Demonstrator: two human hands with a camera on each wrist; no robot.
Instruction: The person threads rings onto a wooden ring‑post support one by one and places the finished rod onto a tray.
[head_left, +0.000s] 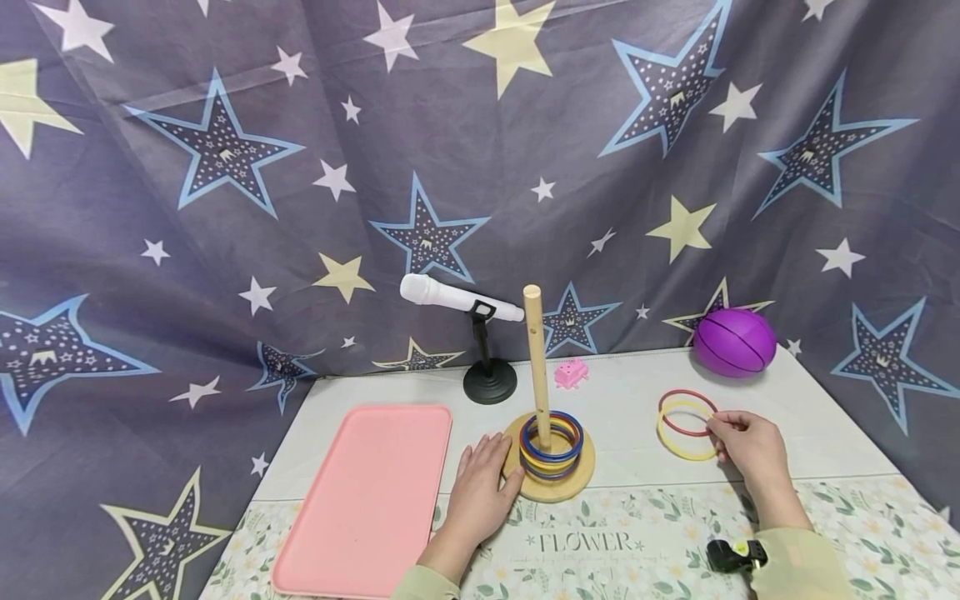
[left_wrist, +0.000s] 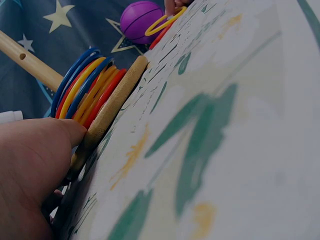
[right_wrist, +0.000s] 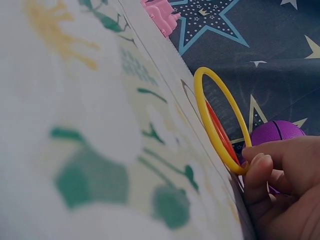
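Note:
Between its thumb and fingers, my right hand point(head_left: 753, 454) pinches a yellow ring point(right_wrist: 201, 100) by its near edge. The ring is tilted and lifted off the table at that side in the right wrist view. A red ring point(head_left: 686, 392) lies on the table behind it, partly overlapped by it. My left hand point(head_left: 483, 483) rests with extended fingers beside the round wooden base point(head_left: 551, 493), the thumb at its edge. From that base rises a wooden post point(head_left: 537, 358). Blue, red and yellow rings point(left_wrist: 82, 90) are stacked around its foot.
A pink tray point(head_left: 367, 492) lies left of my left hand. Behind the post stand a white microphone point(head_left: 457, 297) on a black stand point(head_left: 489, 382) and a small pink toy point(head_left: 572, 373). A purple ball point(head_left: 735, 342) sits at the back right, against the star-patterned curtain point(head_left: 585, 167).

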